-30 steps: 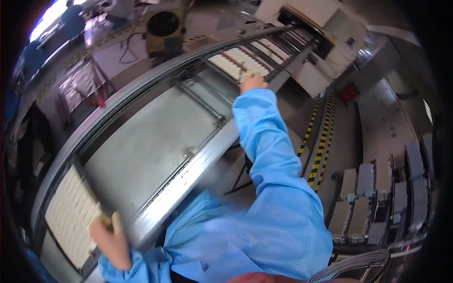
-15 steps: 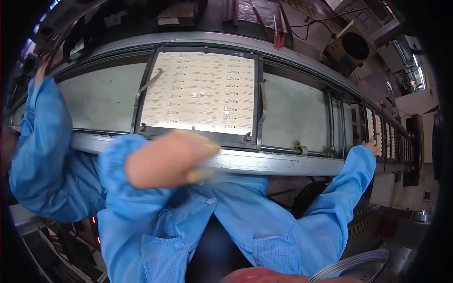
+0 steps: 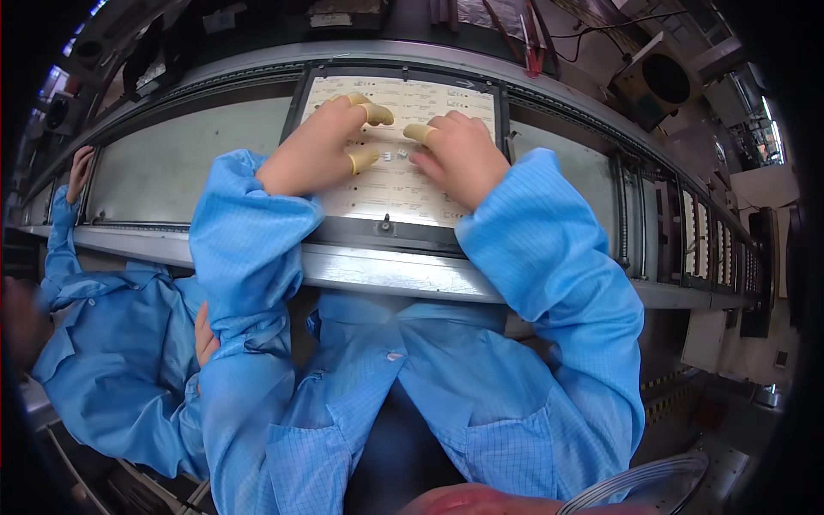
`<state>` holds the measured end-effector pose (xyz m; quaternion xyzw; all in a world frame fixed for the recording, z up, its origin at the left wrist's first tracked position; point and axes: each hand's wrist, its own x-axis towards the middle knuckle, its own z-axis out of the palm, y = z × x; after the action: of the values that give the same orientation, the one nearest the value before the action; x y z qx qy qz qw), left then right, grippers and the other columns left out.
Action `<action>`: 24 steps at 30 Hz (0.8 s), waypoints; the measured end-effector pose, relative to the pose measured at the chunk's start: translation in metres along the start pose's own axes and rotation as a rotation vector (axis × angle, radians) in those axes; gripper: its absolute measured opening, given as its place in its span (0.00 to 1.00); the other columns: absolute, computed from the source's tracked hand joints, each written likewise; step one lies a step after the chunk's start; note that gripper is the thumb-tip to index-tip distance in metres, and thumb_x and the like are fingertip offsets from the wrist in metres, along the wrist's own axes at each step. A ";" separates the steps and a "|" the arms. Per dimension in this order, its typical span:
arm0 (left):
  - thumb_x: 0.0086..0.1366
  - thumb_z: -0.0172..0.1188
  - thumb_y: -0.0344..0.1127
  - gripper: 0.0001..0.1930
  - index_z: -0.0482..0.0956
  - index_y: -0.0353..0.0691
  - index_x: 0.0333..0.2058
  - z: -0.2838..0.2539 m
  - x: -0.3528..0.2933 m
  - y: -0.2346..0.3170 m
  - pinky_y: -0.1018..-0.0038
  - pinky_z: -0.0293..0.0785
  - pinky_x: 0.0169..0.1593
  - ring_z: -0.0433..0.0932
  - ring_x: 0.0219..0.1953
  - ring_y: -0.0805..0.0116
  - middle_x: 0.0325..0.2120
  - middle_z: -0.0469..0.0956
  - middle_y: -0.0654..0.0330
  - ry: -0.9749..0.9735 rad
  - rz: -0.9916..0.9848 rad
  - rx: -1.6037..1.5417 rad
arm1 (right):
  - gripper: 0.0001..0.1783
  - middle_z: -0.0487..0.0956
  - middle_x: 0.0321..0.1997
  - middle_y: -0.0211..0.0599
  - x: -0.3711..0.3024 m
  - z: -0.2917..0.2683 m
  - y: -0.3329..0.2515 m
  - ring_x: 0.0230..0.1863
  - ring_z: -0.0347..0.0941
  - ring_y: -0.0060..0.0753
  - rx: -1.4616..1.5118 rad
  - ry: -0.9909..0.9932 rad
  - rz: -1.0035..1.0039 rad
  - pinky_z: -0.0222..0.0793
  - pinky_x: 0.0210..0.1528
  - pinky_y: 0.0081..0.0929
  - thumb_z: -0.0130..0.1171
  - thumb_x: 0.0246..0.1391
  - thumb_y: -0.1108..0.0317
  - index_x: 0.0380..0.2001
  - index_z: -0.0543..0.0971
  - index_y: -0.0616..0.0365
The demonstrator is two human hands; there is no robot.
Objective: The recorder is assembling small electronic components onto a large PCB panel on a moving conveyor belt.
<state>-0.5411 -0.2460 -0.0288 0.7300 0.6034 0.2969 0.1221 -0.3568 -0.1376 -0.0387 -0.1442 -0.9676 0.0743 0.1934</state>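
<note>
A pale panel [image 3: 360, 203] printed with repeated rows of marks sits in a black frame [image 3: 343, 227] on the conveyor. My left hand [image 3: 318, 150] hovers over its left part, yellow cots on its fingertips and its thumb spread from the fingers. Over the right part is my right hand [image 3: 468, 163], with a yellow cot on one finger and its thumb apart from that finger. Between the hands lie small white connectors [image 3: 387, 156], close to both thumbs. I see nothing held in either hand; parts of the panel are hidden beneath them.
The metal front rail [image 3: 403, 270] runs between me and the panel. At the left, a co-worker's hand [image 3: 79, 170] rests by the conveyor edge. Frames with white strips [image 3: 704, 236] stand farther along the conveyor at the right. A yellowish boxy unit [image 3: 657, 81] stands behind the line.
My left hand has moved from the front rail up over the panel. My right hand has come from the white strips at far right to the panel. The co-worker's arm has shifted.
</note>
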 end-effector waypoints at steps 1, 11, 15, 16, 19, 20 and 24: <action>0.48 0.60 0.27 0.20 0.73 0.38 0.43 -0.001 0.000 -0.003 0.67 0.68 0.48 0.70 0.44 0.56 0.40 0.71 0.53 0.034 0.004 0.006 | 0.10 0.75 0.29 0.39 0.003 0.004 -0.001 0.36 0.70 0.44 0.007 -0.003 -0.007 0.65 0.40 0.39 0.59 0.45 0.66 0.33 0.78 0.55; 0.42 0.61 0.29 0.12 0.81 0.42 0.30 0.039 0.005 -0.020 0.62 0.70 0.46 0.75 0.39 0.52 0.32 0.77 0.50 -0.016 0.068 0.204 | 0.06 0.72 0.25 0.46 -0.007 0.017 0.001 0.28 0.70 0.47 0.173 -0.069 0.130 0.65 0.31 0.38 0.58 0.43 0.71 0.25 0.74 0.60; 0.49 0.57 0.34 0.08 0.79 0.41 0.29 0.033 -0.001 -0.015 0.63 0.70 0.43 0.74 0.38 0.54 0.28 0.76 0.52 -0.046 0.098 0.189 | 0.08 0.69 0.18 0.37 -0.018 -0.002 0.002 0.21 0.66 0.28 0.296 -0.109 0.174 0.62 0.24 0.25 0.59 0.40 0.75 0.25 0.70 0.61; 0.49 0.57 0.34 0.08 0.79 0.41 0.29 0.031 -0.003 -0.014 0.63 0.70 0.43 0.74 0.38 0.54 0.28 0.76 0.52 -0.031 0.069 0.210 | 0.07 0.69 0.19 0.33 -0.023 -0.004 0.006 0.22 0.66 0.24 0.354 -0.100 0.160 0.62 0.24 0.23 0.58 0.41 0.77 0.24 0.70 0.61; 0.51 0.55 0.33 0.09 0.78 0.40 0.31 0.023 0.001 -0.008 0.64 0.70 0.42 0.75 0.37 0.54 0.30 0.76 0.52 -0.103 0.030 0.166 | 0.07 0.69 0.22 0.29 -0.042 -0.011 0.024 0.23 0.65 0.19 0.481 -0.120 0.188 0.62 0.25 0.19 0.56 0.42 0.81 0.25 0.69 0.60; 0.52 0.55 0.33 0.09 0.78 0.39 0.33 0.018 0.002 -0.002 0.64 0.70 0.42 0.75 0.37 0.54 0.31 0.76 0.52 -0.110 -0.021 0.076 | 0.08 0.70 0.23 0.28 -0.048 -0.012 0.029 0.24 0.66 0.18 0.540 -0.142 0.237 0.63 0.26 0.18 0.55 0.43 0.82 0.27 0.70 0.60; 0.55 0.53 0.32 0.11 0.76 0.36 0.36 0.009 -0.003 0.002 0.65 0.71 0.42 0.76 0.38 0.55 0.33 0.77 0.51 -0.011 -0.114 -0.124 | 0.10 0.70 0.26 0.27 -0.055 -0.005 0.037 0.25 0.67 0.18 0.723 -0.181 0.363 0.65 0.27 0.16 0.54 0.45 0.84 0.31 0.70 0.60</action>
<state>-0.5346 -0.2478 -0.0364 0.6872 0.6237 0.3222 0.1870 -0.2970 -0.1188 -0.0604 -0.2280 -0.8513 0.4545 0.1296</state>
